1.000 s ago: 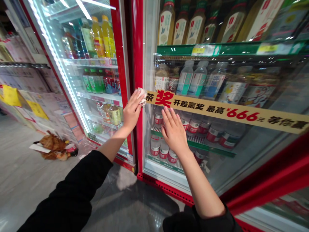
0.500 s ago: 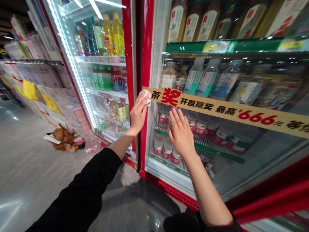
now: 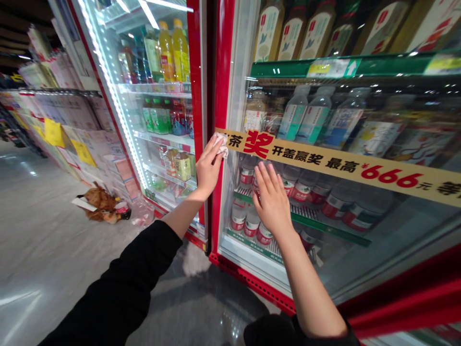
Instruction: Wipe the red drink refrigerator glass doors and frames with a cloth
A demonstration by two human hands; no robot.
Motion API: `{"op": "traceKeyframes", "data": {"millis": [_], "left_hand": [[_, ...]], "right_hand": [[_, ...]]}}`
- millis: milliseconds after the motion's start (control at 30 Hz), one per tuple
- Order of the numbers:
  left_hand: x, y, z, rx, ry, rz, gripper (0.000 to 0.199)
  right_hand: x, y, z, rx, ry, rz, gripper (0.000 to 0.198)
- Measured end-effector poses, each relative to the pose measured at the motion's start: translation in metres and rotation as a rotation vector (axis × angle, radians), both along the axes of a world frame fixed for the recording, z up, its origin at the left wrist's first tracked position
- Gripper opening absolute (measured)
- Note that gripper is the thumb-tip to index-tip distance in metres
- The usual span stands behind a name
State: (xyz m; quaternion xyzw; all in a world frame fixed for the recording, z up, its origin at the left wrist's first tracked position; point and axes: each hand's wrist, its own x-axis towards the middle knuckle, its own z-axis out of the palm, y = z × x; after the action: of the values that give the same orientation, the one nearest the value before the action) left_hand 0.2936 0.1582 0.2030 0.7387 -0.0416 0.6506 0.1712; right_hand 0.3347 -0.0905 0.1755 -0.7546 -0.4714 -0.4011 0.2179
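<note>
My left hand presses a crumpled white cloth or tissue against the left end of a tan banner strip. That strip runs across the glass door of a red-framed drinks fridge, printed with red and black lettering. Just below the strip, my right hand lies flat on the glass, fingers stretched out, holding nothing. Behind the pane stand several bottles on shelves, some partly hidden by my right hand and the strip.
To the left, a second lit fridge holds bottles. Stacked boxes line the aisle further left. A brown bag-like bundle and clear plastic lie on the grey floor. The fridge's red base is near my feet.
The view has shifted slightly, so the scene sits a little further right. Both hands keep about the same places on the fridge; the left still holds the cloth or tissue.
</note>
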Motion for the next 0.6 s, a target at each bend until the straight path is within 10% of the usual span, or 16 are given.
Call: {"op": "traceKeyframes", "data": {"millis": [333,600], "left_hand": [[-0.014,-0.005,-0.05,0.071,0.175,-0.021,0.057],[0.004,-0.023,-0.009,0.008,0.065,-0.007,0.066]], "right_hand": [[-0.002,-0.008,0.003,-0.027,0.046,-0.002,0.082],[-0.002,-0.01,0.001,-0.023,0.077,-0.001,0.085]]}}
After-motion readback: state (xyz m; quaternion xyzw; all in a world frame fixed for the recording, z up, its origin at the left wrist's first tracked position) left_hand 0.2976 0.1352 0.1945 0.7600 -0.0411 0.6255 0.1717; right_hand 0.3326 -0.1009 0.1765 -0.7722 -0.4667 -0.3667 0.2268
